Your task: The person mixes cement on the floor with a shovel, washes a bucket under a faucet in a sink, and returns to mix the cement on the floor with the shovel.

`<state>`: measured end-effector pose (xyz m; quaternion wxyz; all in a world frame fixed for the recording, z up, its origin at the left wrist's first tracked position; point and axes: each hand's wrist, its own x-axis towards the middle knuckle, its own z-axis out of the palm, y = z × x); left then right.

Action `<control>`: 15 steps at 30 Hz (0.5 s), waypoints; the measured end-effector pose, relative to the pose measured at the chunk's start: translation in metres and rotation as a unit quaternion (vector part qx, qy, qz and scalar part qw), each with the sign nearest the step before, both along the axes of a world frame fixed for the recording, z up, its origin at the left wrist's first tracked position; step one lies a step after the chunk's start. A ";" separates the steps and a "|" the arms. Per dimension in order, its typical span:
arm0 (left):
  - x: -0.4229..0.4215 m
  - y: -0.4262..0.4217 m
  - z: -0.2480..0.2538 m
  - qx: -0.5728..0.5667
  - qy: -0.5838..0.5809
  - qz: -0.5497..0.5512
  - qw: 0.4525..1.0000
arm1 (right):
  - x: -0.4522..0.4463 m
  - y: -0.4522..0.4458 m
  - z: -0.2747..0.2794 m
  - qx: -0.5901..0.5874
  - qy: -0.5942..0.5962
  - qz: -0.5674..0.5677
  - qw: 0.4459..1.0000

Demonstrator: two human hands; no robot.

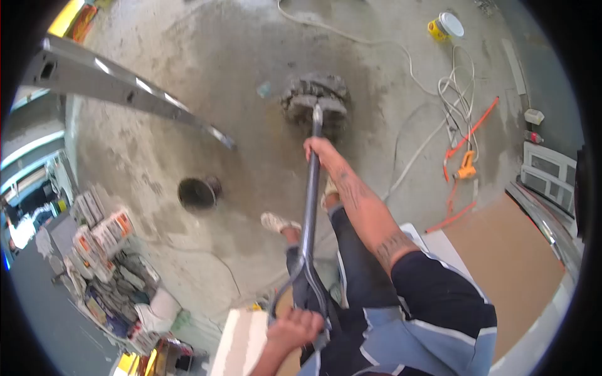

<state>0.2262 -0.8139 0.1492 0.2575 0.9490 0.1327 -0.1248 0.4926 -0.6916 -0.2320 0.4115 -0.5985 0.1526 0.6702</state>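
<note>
A shovel (310,207) with a metal shaft and a D-shaped grip slants down from my body to the floor. Low on the shaft, my right hand (319,150) is wrapped round it. My left hand (295,328) is closed on the D-grip near my lap. At the shovel's far end lies a heap of grey, lumpy material (315,100), dark and broken at its edges. The blade is mostly hidden there, and I cannot tell whether the heap rests on it. A dark bucket (198,193) lies or tilts on the floor to the left.
A metal ladder-like beam (135,89) juts in from the upper left. Tangled cords (461,94) and an orange tool (466,166) lie right. A yellow-and-white bucket (446,27) stands at the back. Bags and cloths (119,269) are piled left; a brown board (508,250) lies right.
</note>
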 end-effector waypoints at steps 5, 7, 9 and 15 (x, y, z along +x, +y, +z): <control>-0.070 -0.018 0.032 -0.033 0.084 0.020 0.996 | -0.049 -0.023 0.044 -0.019 0.008 -0.056 0.998; -0.098 -0.046 0.023 -0.084 0.120 0.019 0.989 | -0.071 -0.045 0.042 -0.016 -0.007 -0.059 0.998; -0.111 -0.050 -0.014 -0.089 0.124 -0.005 0.988 | -0.083 -0.049 0.024 -0.063 0.003 -0.118 0.991; -0.136 -0.044 -0.037 -0.100 0.062 0.007 0.993 | -0.095 -0.048 0.000 -0.052 -0.094 -0.015 0.994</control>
